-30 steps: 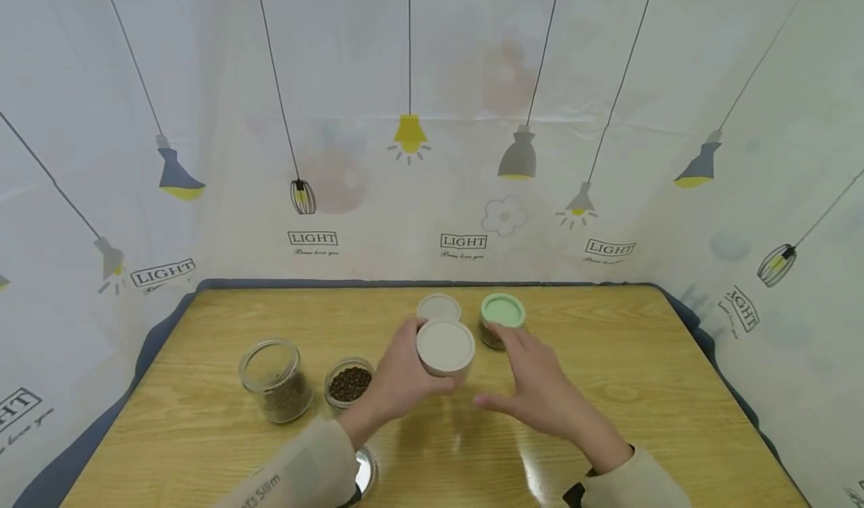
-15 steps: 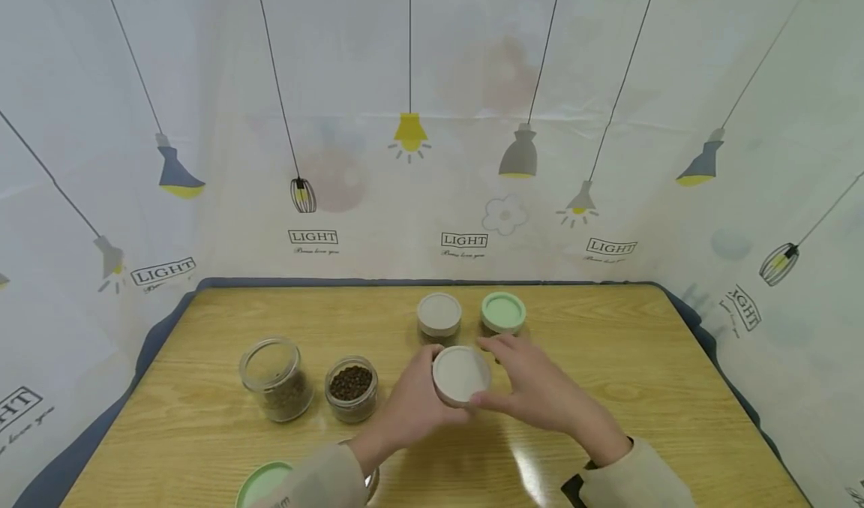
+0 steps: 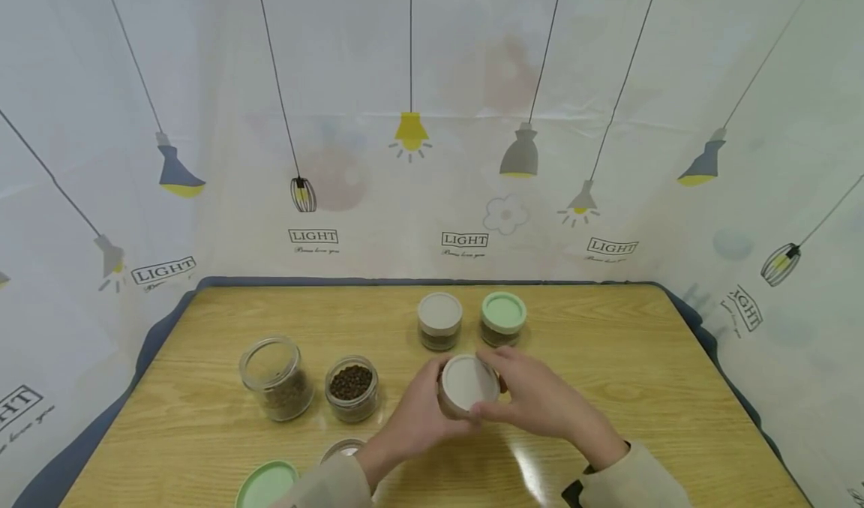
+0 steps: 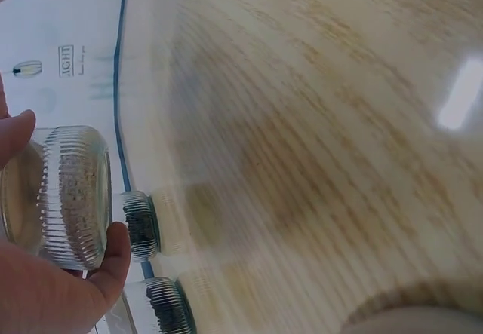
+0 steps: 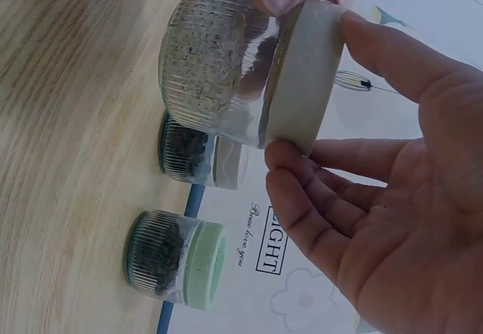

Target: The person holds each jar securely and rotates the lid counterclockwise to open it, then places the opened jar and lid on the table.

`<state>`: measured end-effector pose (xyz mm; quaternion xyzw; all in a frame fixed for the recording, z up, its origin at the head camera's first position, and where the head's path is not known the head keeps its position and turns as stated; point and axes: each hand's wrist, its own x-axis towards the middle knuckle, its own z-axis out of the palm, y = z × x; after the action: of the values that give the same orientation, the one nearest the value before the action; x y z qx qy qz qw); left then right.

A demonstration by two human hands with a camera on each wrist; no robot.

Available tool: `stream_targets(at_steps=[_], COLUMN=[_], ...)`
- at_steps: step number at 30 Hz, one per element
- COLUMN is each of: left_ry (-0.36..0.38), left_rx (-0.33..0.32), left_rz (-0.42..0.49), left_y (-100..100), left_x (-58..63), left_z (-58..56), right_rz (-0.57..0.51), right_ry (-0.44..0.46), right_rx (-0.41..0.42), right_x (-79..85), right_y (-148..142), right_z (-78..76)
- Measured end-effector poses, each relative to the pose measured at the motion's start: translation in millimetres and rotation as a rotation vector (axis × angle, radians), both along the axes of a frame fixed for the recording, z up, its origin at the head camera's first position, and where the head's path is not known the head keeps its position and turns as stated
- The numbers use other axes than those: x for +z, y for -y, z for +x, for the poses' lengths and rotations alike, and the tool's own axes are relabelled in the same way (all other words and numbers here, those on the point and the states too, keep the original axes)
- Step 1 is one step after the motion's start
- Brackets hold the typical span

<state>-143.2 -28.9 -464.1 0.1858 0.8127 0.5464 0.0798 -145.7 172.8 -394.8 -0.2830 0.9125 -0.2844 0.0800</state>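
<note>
In the head view, a small glass jar (image 3: 451, 409) with a white lid (image 3: 470, 383) is held above the table's middle. My left hand (image 3: 420, 407) grips the jar's glass side, fingers curled round it. On the lid's rim, the thumb and fingers of my right hand (image 3: 543, 394) pinch from the right. The right wrist view shows ribbed glass (image 5: 204, 59) part-filled with pale, flaky bits, below the lid (image 5: 309, 74). Seen from the left wrist, the jar (image 4: 74, 198) is clear of the tabletop.
Behind stand a white-lidded jar (image 3: 439, 322) and a green-lidded jar (image 3: 502, 317), both with dark contents. Left are an open jar of dark beans (image 3: 352, 388) and a larger open jar (image 3: 275, 380). A green lid (image 3: 266, 485) lies front left, near a round rim (image 3: 344, 446) partly hidden by the sleeve.
The left hand has brought the jar down toward me and slightly right, away from the back jars. The right hand has closed in and now pinches its lid.
</note>
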Motion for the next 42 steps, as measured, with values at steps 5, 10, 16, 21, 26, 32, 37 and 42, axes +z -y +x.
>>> stream_targets(at_steps=[5,10,16,21,26,32,37,42], left_ry=[-0.037,-0.042,-0.055,-0.058,-0.035,-0.027,-0.031,-0.025], left_rx=[0.033,0.089,0.118,0.124,0.067,0.019,0.005,0.005], left_rz=[-0.018,-0.018,-0.021,-0.052,-0.054,-0.041,-0.037,-0.04], left_y=[-3,-5,-7,-5,0,5,6,5], left_x=[-6.6,-10.2,-12.0,-12.4,-12.0,-12.2,-14.3,-18.9], left_z=[0.5,0.3,0.3,0.9,2.3,2.7,3.0,3.4], right_rz=[0.02,0.103,0.194,0.201,0.163,0.13,0.09,0.087], right_ry=[-0.015,-0.109,-0.259,-0.337,-0.294,-0.266,-0.203,-0.14], right_rx=[-0.033,-0.101,-0.187,-0.2,-0.143,-0.023,0.06,0.099], right_x=[-2.9,-7.4,-14.4,-18.8,-20.7,-18.3,-15.8,-15.8], right_y=[1,11,26,30,25,19,16,15], right_z=[2.9,4.2,5.4,3.7,0.3,-3.5,-5.1,-4.4])
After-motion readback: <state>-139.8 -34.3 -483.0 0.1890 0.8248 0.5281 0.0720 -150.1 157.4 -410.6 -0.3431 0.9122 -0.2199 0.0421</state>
